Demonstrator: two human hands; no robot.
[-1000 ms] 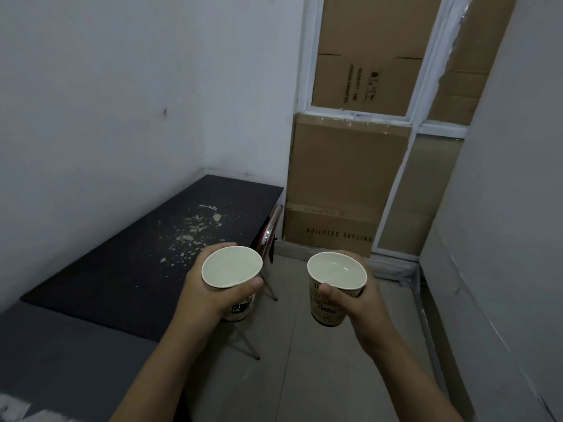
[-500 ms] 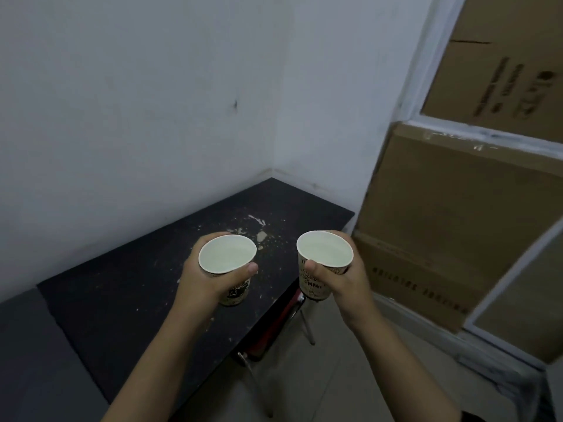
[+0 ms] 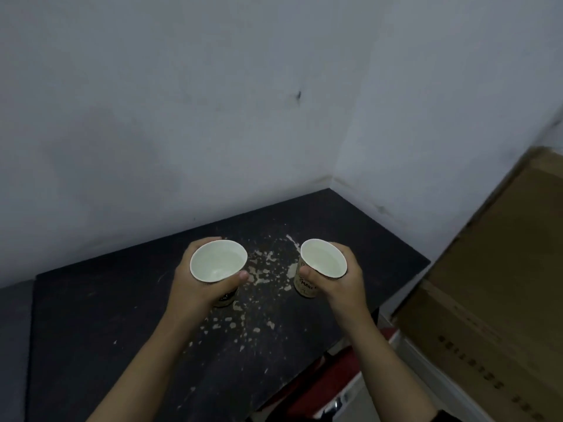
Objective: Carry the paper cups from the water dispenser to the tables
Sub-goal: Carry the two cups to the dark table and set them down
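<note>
I hold two printed paper cups with water in them, both upright. My left hand is wrapped around the left paper cup. The right paper cup is gripped by my right hand. Both cups hang just above a black table in the room's corner, over a patch of pale plaster flakes. Whether the cups' bases touch the tabletop is hidden by my hands.
White walls close the table in at the back and right. Large cardboard boxes stand to the right. A red chair is tucked under the table's near right edge. A grey surface adjoins the table on the left.
I have come closer and turned left toward the table. Both cups now sit over the tabletop, lower and farther apart than before; the floor and window have left the view.
</note>
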